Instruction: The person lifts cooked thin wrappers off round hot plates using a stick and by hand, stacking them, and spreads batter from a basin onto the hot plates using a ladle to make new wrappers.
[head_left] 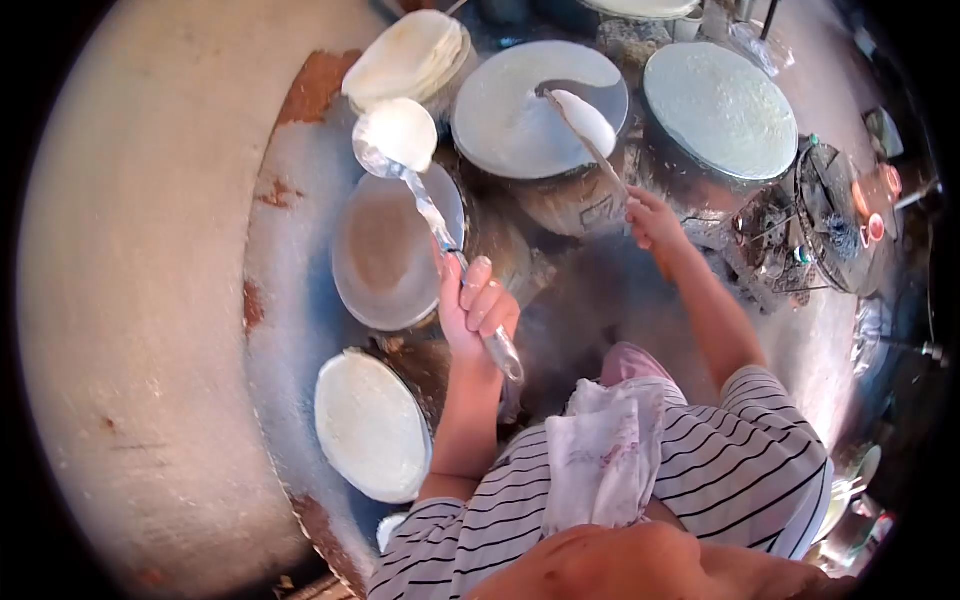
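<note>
A long metal ladle (430, 205) is gripped in my left hand (480, 305); its bowl is full of white batter (397, 134), above the far edge of a grey round pan (398, 250) with a brownish centre. My right hand (652, 225) holds a thin-handled tool (597, 155). That tool's white, curved head (585, 120) is over the round griddle (490, 110) at the top centre. White batter coats much of this griddle, leaving a dark grey area on its right side. Whether the tool touches the surface I cannot tell.
A stack of pale flat rounds (410, 55) lies at the upper left. Batter-covered griddles stand at the right (720, 110) and lower left (372, 425). Farther right is a cluttered round stand (840, 215) with small red cups (874, 228).
</note>
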